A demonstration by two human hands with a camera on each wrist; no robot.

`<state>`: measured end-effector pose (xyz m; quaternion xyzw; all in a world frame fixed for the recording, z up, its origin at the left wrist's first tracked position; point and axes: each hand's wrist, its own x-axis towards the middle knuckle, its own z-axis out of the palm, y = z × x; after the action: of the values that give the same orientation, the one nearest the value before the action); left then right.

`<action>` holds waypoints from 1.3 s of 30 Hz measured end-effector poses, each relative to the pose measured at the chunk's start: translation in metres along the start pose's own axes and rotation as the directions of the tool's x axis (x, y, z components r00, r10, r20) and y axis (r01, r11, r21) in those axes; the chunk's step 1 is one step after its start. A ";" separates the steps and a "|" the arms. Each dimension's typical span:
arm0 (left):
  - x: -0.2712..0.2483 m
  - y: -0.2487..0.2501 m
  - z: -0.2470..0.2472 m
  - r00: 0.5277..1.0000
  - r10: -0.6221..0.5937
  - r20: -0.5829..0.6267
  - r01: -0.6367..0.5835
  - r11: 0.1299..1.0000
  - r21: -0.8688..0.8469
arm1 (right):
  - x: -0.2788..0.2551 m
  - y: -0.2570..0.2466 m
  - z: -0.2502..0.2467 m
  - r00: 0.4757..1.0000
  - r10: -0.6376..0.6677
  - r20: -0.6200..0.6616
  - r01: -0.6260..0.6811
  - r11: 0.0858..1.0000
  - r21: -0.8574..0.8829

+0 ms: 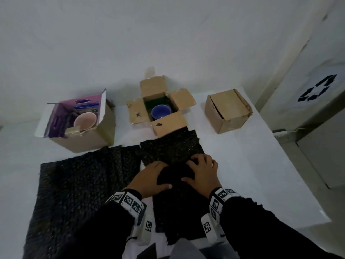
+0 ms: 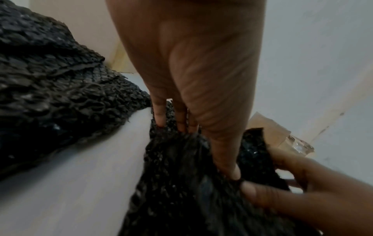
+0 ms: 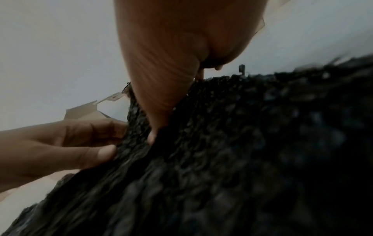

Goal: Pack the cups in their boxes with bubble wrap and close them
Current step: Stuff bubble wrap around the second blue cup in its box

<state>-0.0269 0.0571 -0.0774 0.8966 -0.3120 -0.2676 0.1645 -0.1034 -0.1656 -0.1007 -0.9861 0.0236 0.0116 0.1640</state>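
My left hand (image 1: 151,179) and right hand (image 1: 202,171) both grip a rolled bundle of black bubble wrap (image 1: 175,174) on a long black strip (image 1: 177,208). What the bundle holds is hidden. In the left wrist view my fingers (image 2: 181,118) dig into the wrap (image 2: 181,183) with the thumb in front. In the right wrist view my thumb (image 3: 159,115) presses on the wrap (image 3: 242,143). A blue cup (image 1: 161,112) sits in the open middle box (image 1: 169,126). A pink cup (image 1: 85,119) lies in the open left box (image 1: 87,141).
A shut cardboard box (image 1: 227,111) stands at the back right. A second, wider black bubble wrap sheet (image 1: 80,186) lies to the left. A clear object (image 1: 150,71) stands behind the middle box. A bin with a recycling mark (image 1: 317,88) is beyond the white table's (image 1: 261,174) right edge.
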 end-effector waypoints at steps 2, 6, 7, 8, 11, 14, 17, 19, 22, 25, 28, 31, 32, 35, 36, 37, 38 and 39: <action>-0.002 -0.001 -0.001 1.000 -0.004 -0.011 0.004 1.000 0.011 | 0.003 -0.006 -0.003 0.996 0.023 -0.082 -0.022 1.000 0.014; 0.001 0.008 -0.008 0.974 -0.077 -0.212 0.083 0.996 0.020 | 0.011 -0.012 -0.021 0.983 0.049 -0.176 -0.016 0.983 0.181; 0.003 0.011 -0.010 0.965 -0.093 -0.245 0.075 0.994 -0.084 | 0.014 -0.014 -0.028 0.985 0.046 -0.163 0.004 0.955 0.297; 0.006 0.014 -0.013 0.956 -0.108 -0.272 0.045 0.973 -0.227 | 0.018 -0.016 -0.035 0.989 0.048 -0.142 0.017 0.902 0.431; 0.016 0.018 -0.021 0.910 -0.156 -0.385 -0.072 0.854 -0.515 | 0.028 -0.022 -0.054 0.986 0.125 -0.112 -0.017 0.739 0.674; 0.021 0.024 -0.036 0.869 -0.182 -0.459 -0.133 0.809 -0.572 | 0.033 -0.027 -0.067 0.957 0.226 -0.185 -0.003 0.640 0.768; 0.022 0.026 -0.052 0.871 -0.177 -0.459 -0.167 0.771 -0.614 | 0.041 -0.021 -0.075 0.924 0.312 -0.222 -0.007 0.595 0.804; 0.020 0.029 -0.061 0.911 -0.157 -0.381 -0.174 0.691 -0.702 | 0.046 -0.013 -0.079 0.924 0.363 -0.121 -0.083 0.499 0.863; 0.017 0.036 -0.072 0.959 -0.158 -0.236 -0.117 0.538 -0.835 | 0.051 -0.002 -0.085 0.907 0.420 -0.002 -0.169 0.370 0.913; 0.016 0.038 -0.075 0.978 -0.180 -0.106 -0.030 0.383 -0.923 | 0.053 0.003 -0.090 0.891 0.440 0.112 -0.236 0.238 0.942; 0.020 0.034 -0.069 0.992 -0.124 -0.001 0.039 0.319 -0.947 | 0.054 0.001 -0.090 0.863 0.451 0.227 -0.297 0.090 0.951; 0.023 0.034 -0.063 0.997 -0.047 -0.064 -0.034 0.474 -0.880 | 0.056 -0.006 -0.086 0.851 0.412 0.325 -0.345 -0.029 0.938; 0.023 0.035 -0.063 0.996 -0.045 -0.082 -0.049 0.495 -0.867 | 0.056 -0.006 -0.085 0.846 0.421 0.327 -0.353 -0.018 0.936; 0.022 0.034 -0.067 0.994 -0.019 -0.107 -0.079 0.553 -0.830 | 0.058 -0.001 -0.085 0.832 0.509 0.223 -0.337 0.144 0.930; 0.022 0.032 -0.070 0.994 0.011 -0.113 -0.097 0.596 -0.797 | 0.059 0.002 -0.087 0.830 0.526 0.185 -0.322 0.181 0.930; 0.020 0.029 -0.073 0.993 0.032 -0.112 -0.106 0.651 -0.752 | 0.060 0.004 -0.090 0.832 0.532 0.156 -0.300 0.196 0.933; 0.019 0.027 -0.077 0.993 0.034 -0.109 -0.102 0.707 -0.699 | 0.061 0.004 -0.094 0.837 0.530 0.137 -0.276 0.192 0.942; 0.017 0.025 -0.081 0.992 0.029 -0.120 -0.100 0.764 -0.638 | 0.062 0.003 -0.100 0.841 0.526 0.126 -0.251 0.173 0.952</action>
<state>0.0199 0.0377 -0.0069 0.7876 -0.2235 -0.3058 0.4861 -0.0399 -0.2036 -0.0095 -0.6450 0.2971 -0.0781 0.6998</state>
